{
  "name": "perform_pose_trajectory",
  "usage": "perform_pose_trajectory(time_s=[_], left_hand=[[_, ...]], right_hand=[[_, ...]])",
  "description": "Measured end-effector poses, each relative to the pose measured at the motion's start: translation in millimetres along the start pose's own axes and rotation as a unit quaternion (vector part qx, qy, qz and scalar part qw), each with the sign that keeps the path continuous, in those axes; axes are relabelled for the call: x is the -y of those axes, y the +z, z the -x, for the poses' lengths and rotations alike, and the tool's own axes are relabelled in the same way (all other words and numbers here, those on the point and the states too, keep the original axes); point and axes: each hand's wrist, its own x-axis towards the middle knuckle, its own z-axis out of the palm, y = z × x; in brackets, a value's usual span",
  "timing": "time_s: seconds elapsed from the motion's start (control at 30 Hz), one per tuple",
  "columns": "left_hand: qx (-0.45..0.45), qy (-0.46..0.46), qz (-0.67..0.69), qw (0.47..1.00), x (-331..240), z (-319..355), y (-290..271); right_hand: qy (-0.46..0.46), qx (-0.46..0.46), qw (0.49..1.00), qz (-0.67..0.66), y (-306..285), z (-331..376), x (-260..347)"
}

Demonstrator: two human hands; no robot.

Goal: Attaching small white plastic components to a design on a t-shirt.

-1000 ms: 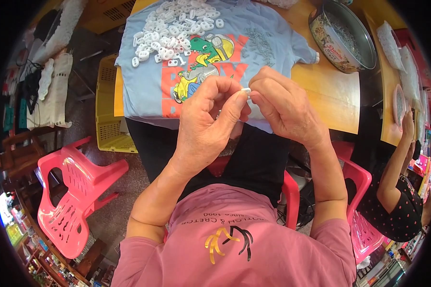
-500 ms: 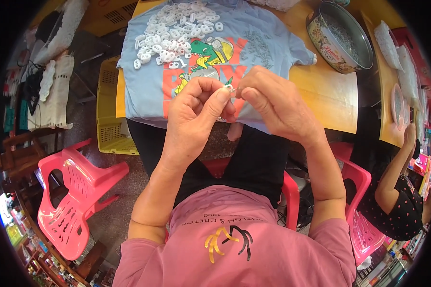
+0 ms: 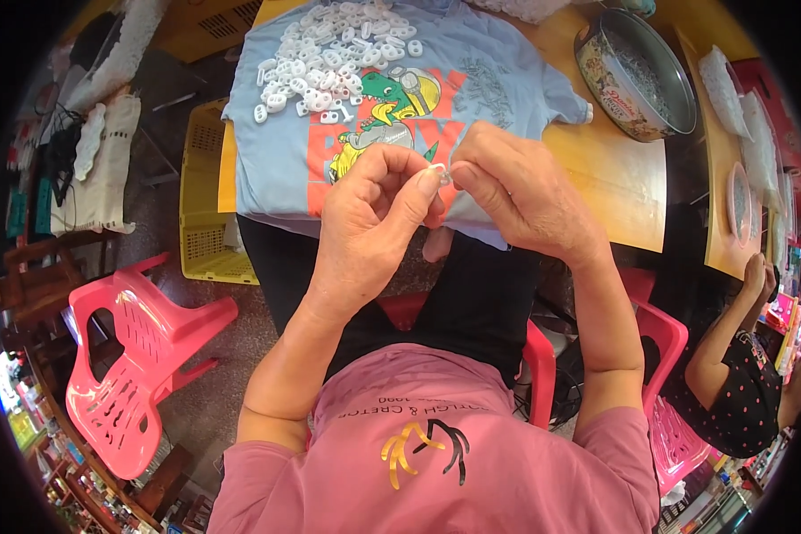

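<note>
My left hand (image 3: 365, 214) is closed, pinching a small white plastic piece (image 3: 438, 168) between thumb and forefinger. Against it, my right hand (image 3: 525, 191) pinches a small shiny metal piece (image 3: 446, 178), mostly hidden by the fingertips; its exact kind I cannot make out. Both hands meet above the near edge of a blue printed T-shirt (image 3: 276, 169) spread over the table. A heap of white plastic pieces (image 3: 329, 53), many with two holes, lies on the shirt at the far left. Thin metal pieces (image 3: 485, 89) are scattered on its far right part.
An oval tin (image 3: 627, 98) of small metal pieces stands on the wooden table (image 3: 610, 191) at right. A yellow crate (image 3: 206, 240) and a pink chair (image 3: 133, 365) are at left. At far right, another person (image 3: 730, 383) sits by a table with a pink basket (image 3: 739, 203).
My hands have shifted slightly to the right and closer together. The metal piece, which showed between the fingertips, now sits tight against the white piece.
</note>
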Motion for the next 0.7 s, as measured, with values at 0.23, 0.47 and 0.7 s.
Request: perform_pose_trajectory(time_s=[0.23, 0.47, 0.7], left_hand=[[0.008, 0.011, -0.021, 1.000, 0.4, 0.8, 1.7], [-0.005, 0.026, -0.005, 1.000, 4.3, 2.0, 4.1], [0.006, 0.035, 0.040, 0.999, 12.3, 4.1, -4.8]], right_hand=[[-0.021, -0.038, 0.999, -0.027, 6.3, 1.5, 1.9], [-0.065, -0.068, 0.995, -0.029, 14.7, -0.8, -3.6], [-0.047, -0.070, 0.996, -0.025, 24.7, -3.1, -1.2]])
